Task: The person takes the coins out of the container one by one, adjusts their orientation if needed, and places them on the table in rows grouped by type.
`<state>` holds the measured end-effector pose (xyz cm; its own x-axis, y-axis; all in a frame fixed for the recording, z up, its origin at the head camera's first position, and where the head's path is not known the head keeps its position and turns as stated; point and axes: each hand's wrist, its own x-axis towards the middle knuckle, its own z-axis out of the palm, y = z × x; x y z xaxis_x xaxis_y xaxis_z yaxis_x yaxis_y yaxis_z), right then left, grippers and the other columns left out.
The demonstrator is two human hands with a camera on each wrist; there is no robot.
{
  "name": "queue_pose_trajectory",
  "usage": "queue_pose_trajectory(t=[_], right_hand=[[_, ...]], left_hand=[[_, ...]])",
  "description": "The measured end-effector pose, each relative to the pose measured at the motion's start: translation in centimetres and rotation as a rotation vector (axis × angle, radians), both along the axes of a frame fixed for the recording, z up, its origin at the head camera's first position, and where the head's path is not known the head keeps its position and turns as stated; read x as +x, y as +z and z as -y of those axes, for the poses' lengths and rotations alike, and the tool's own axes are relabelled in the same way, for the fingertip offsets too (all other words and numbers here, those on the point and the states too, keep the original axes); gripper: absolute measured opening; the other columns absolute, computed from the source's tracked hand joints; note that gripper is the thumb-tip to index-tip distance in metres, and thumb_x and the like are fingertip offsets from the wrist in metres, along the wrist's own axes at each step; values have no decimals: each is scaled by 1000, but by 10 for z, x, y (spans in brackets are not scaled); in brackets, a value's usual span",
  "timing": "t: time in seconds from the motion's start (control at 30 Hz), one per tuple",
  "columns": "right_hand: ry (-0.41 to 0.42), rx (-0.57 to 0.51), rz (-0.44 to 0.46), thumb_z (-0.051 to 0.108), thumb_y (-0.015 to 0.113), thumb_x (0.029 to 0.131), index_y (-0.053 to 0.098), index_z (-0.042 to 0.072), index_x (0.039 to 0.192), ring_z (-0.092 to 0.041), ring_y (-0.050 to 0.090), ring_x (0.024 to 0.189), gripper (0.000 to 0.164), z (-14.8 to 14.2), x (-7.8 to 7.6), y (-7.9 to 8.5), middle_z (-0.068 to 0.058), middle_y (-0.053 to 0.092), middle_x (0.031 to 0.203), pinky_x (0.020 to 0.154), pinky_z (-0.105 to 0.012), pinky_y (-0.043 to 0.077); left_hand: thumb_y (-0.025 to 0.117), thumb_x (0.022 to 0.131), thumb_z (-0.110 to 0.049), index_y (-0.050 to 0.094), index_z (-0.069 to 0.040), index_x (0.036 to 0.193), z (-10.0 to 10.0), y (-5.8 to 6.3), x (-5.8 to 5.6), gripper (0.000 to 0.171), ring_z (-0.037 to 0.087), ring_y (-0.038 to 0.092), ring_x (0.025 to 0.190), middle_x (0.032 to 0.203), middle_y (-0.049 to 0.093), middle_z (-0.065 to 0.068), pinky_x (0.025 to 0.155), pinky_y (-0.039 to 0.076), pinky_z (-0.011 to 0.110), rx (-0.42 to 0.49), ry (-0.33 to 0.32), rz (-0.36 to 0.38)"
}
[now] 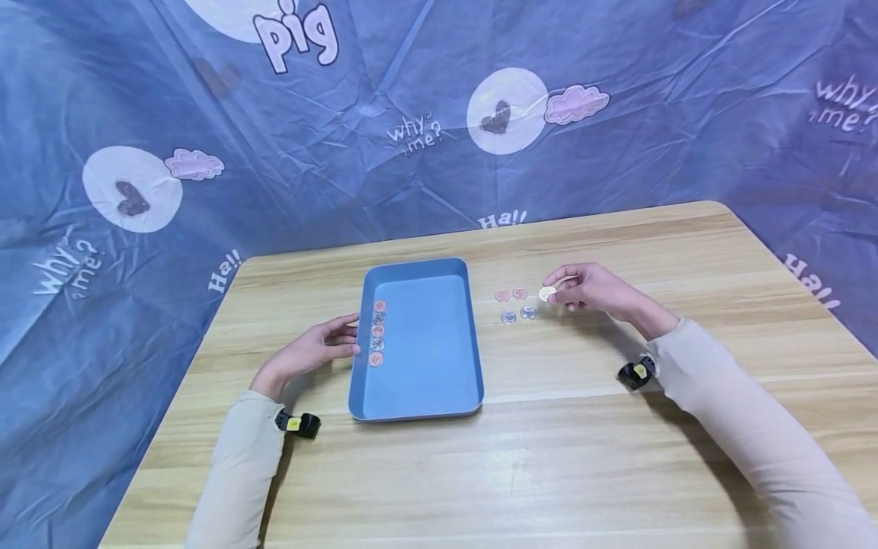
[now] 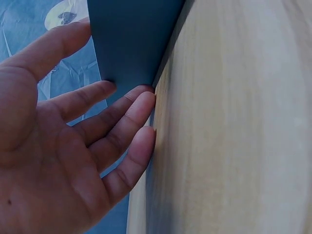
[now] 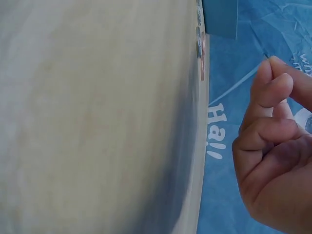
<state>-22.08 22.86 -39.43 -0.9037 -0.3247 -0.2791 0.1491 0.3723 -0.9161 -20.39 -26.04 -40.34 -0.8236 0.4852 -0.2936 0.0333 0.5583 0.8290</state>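
A pale gold coin [image 1: 546, 293] is pinched between the thumb and fingertips of my right hand [image 1: 586, 290], held above the table; in the right wrist view only a sliver of it shows at the fingertips. Left of that hand lie two copper-coloured coins [image 1: 511, 294] with two silver coins [image 1: 517, 315] in front of them. My left hand [image 1: 312, 352] rests at the left side of the blue tray [image 1: 418, 413], its loosely extended fingers against the outer wall [image 2: 131, 44]. Inside, along the tray's left side, runs a column of several alternating copper and silver coins [image 1: 378, 331].
The wood-grain table [image 1: 549, 473] carries everything. A blue printed cloth [image 1: 309, 168] hangs behind and beside it. Black wrist cameras sit on the left sleeve [image 1: 240, 457] and right sleeve [image 1: 727, 389], close above the tabletop.
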Motion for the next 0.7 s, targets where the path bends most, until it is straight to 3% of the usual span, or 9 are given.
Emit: queue_pose_trajectory(t=[0.2, 0.4, 0.7], right_hand=[[28, 79, -2, 7, 68, 85, 53, -7, 122, -7, 56, 61, 43, -1, -1, -2, 0, 69, 78, 52, -20, 44], [73, 187, -1, 12, 71, 84, 55, -5, 120, -7, 52, 58, 43, 0, -4, -5, 2, 62, 70, 50, -19, 40], [96, 258, -1, 10, 72, 83, 58, -5, 115, -10, 53, 61, 38, 4, -8, -12, 3, 62, 72, 56, -20, 45]], left_hand=[[64, 94, -24, 23, -5, 153, -1, 1, 0, 74, 39, 47, 131, 143, 45, 26, 109, 42, 47, 3, -6, -2], [65, 93, -24, 24, -4, 153, -1, 1, 0, 75, 39, 47, 131, 143, 45, 26, 109, 42, 45, 18, 0, 18], [65, 93, -25, 23, -4, 153, 0, 0, -1, 76, 39, 45, 132, 144, 44, 26, 110, 42, 45, 23, 2, 26]])
